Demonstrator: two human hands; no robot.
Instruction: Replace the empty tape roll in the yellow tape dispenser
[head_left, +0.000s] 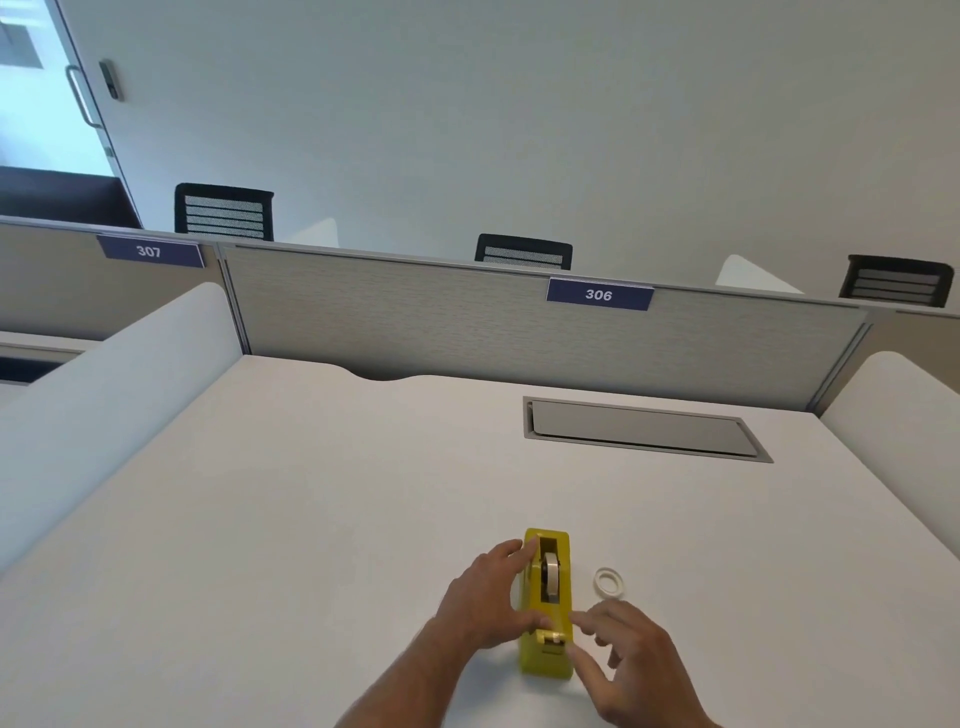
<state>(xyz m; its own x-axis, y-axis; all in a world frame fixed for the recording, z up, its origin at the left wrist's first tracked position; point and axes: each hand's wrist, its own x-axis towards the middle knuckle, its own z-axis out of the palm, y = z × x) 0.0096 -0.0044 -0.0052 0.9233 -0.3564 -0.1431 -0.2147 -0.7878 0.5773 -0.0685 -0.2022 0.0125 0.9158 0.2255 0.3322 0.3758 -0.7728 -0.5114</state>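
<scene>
The yellow tape dispenser (549, 649) stands on the white desk (311, 519), its cutter end toward me. A tape roll (551, 574) sits upright in its slot. My left hand (488, 597) grips the dispenser's left side, thumb near the cutter. To the right, my right hand (628, 660) hovers with fingers spread, its fingertips touching or nearly touching the dispenser's near right edge. A second, small white tape ring (610, 582) lies flat on the desk, just right of the dispenser and beyond my right hand.
A grey cable hatch (644, 428) is set into the desk at the back right. A grey partition (519, 322) labelled 306 closes the far edge; white side dividers (104, 415) flank the desk. Black chairs (223, 213) stand behind the partition.
</scene>
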